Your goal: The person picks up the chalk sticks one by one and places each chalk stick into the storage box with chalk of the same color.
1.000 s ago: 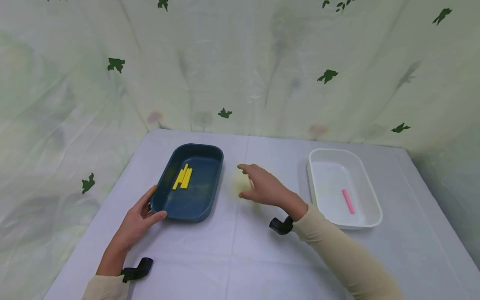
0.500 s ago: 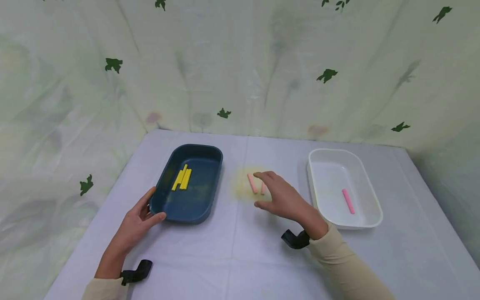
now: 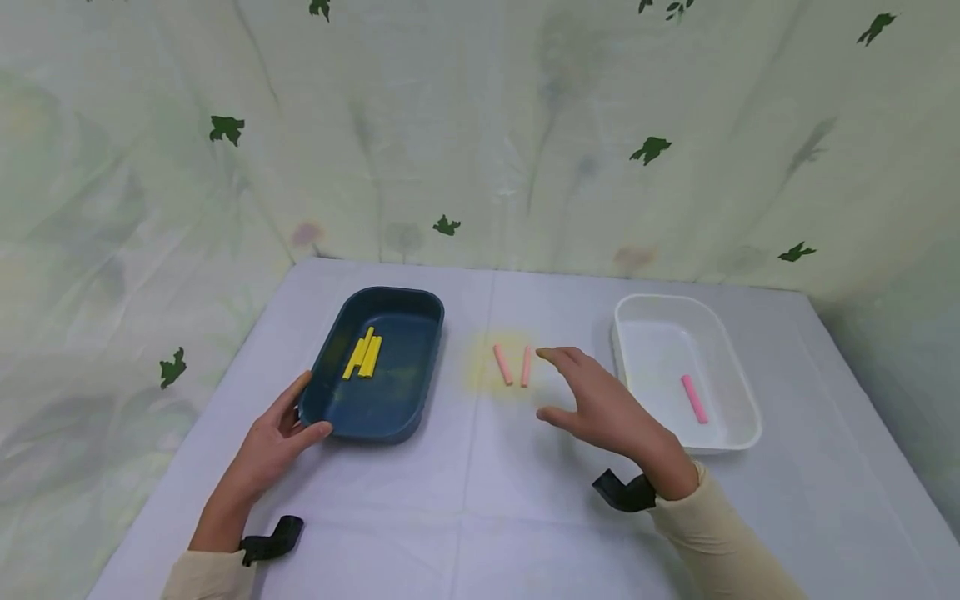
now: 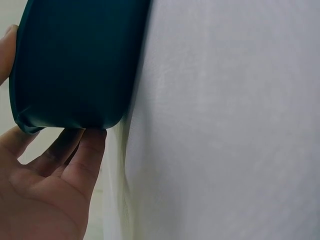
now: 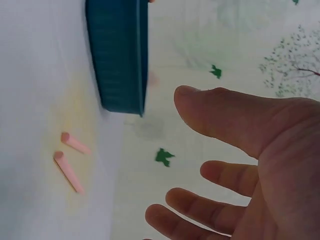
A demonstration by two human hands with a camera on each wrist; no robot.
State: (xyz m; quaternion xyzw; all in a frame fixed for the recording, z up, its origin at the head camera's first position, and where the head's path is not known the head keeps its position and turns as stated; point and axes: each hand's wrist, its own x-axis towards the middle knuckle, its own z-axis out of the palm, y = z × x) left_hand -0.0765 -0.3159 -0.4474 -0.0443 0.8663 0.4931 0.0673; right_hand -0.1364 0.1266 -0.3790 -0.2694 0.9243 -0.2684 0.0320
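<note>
Near the left side of the table, my left hand (image 3: 273,450) holds the near-left corner of a dark blue tray (image 3: 397,408), thumb at its near rim and fingertips against its side wall. Several yellow chalk sticks (image 3: 363,357) lie together in that tray. My right hand (image 3: 603,408) hovers over the cloth with fingers apart and nothing between them. Just left of its fingertips, two pink chalk sticks, the left one (image 3: 503,365) and the right one (image 3: 526,367), lie side by side on a yellow dusty patch; both show in the right wrist view.
A white tray (image 3: 652,329) stands at the right, partly behind the right hand, with one brighter pink chalk stick (image 3: 694,398) in it. White cloth (image 3: 390,517) covers the table. A pale curtain (image 3: 510,125) with green leaf shapes hangs along the back.
My right hand has drawn back to the right and nearer, uncovering the two pink chalk sticks on the cloth. The left hand and both trays have stayed in place.
</note>
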